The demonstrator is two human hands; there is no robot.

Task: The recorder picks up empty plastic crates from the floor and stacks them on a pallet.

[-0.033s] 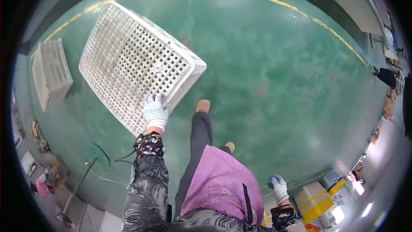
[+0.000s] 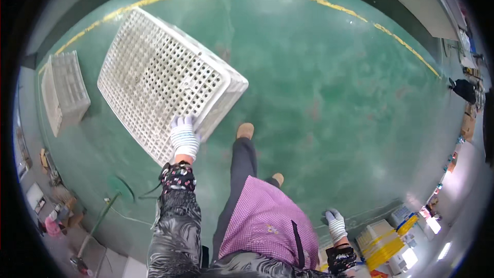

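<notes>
White perforated plastic makes up the large crate (image 2: 164, 80), which is gripped at its near edge by the gloved left hand (image 2: 184, 136), fingers closed over the rim. The crate is held tilted above the green floor (image 2: 329, 92), its long axis running up and to the left, away from that hand. The right hand (image 2: 335, 224) hangs well apart at the hip, loosely curled, holding nothing. A second white crate (image 2: 63, 92) lies further left.

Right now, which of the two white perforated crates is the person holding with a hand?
The larger crate, in the middle of the picture: the gloved left hand grips its near edge. The smaller crate sits apart on the green floor at far left, untouched.
</notes>
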